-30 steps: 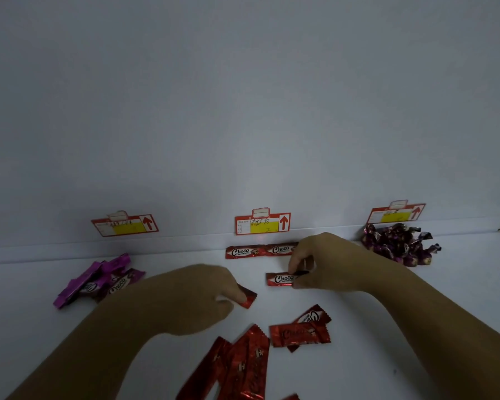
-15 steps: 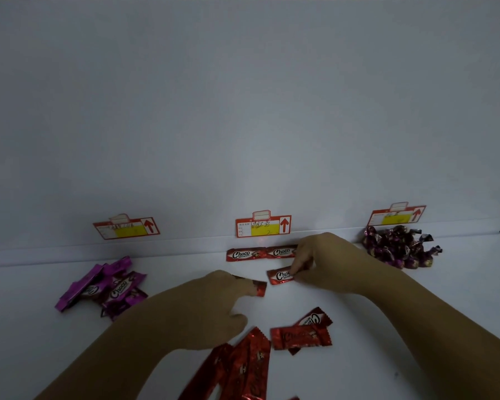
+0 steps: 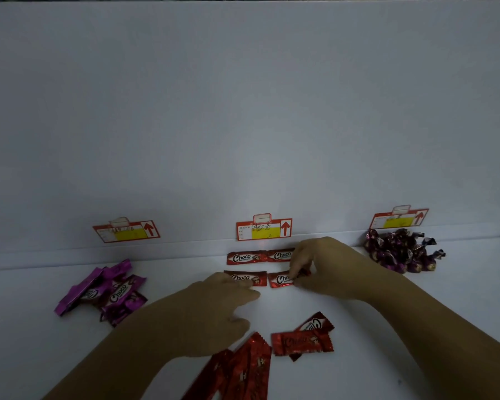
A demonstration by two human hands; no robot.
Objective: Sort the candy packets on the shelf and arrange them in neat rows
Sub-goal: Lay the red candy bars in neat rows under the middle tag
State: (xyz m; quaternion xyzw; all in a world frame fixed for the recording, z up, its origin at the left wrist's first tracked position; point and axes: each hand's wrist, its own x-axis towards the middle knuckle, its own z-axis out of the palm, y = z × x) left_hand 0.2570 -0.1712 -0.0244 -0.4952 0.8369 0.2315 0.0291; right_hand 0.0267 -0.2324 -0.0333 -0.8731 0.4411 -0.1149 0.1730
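Two rows so far: red Choco pkts laid 2 by 2 on shelf (image 3: pixel 416 313), just below mid tag (image 3: pixel 264 229).
Back pair (image 3: pixel 244 257): end to end, close to rear wall.
Your L hand (image 3: pixel 214 310): fingers fairly straight + close together, tips resting on front-left pkt (image 3: pixel 253 278).
Your R hand (image 3: pixel 324 269): thumb + fingers pinching R end of front-right pkt (image 3: pixel 280 280), which lies flat just beside front-left one.
Loose red pkts (image 3: pixel 300 342): overlapping jumble nearest you, by your L thumb.
Purple pkts (image 3: pixel 107 290): untidy pile at left, near left tag (image 3: pixel 126 230).
Dark twist-wrapped sweets (image 3: pixel 401 252): heap at right, under right tag (image 3: pixel 399 219).
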